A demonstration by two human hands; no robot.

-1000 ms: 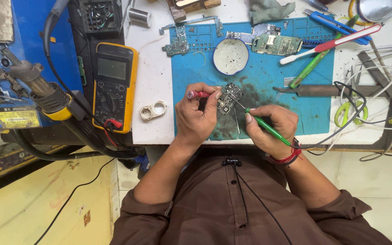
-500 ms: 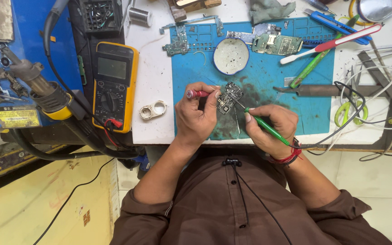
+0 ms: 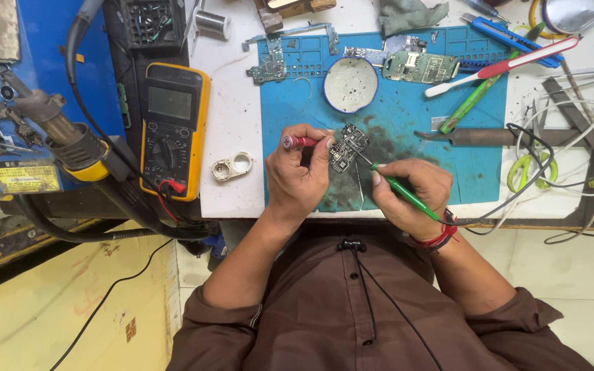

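At the far left, a hot-air tool [image 3: 56, 134] with a yellow collar was seen resting on a blue stand, and a yellow multimeter [image 3: 172, 130] lay just beside it on the white desk [image 3: 232, 103]. A small white ring-shaped part [image 3: 232, 166] was placed between the meter and the blue work mat [image 3: 407, 117].

The left hand [image 3: 300, 172] was closed around a red-handled probe [image 3: 297, 142], while its fingertips steadied the small circuit board [image 3: 348, 148], which was located near the middle of the mat, tilted up off the surface. The board was judged to be light, stiff and fragile; it would best be gripped by its bare edges, clear of the mounted components.

The right hand [image 3: 410, 196] was closed in a pen grip on a green-handled iron [image 3: 407, 194], whose thin tip was directed at the board's right edge; contact could not be confirmed. A dark cable trailed from the wrist towards the right.

Further back on the mat, a round white dish [image 3: 350, 84] and a green circuit board [image 3: 421, 66] were laid. To the right, a toothbrush [image 3: 503, 65], green-handled scissors [image 3: 527, 172] and loose cables were scattered. The mat was stained dark near the work, and a tiled floor was visible below the desk.
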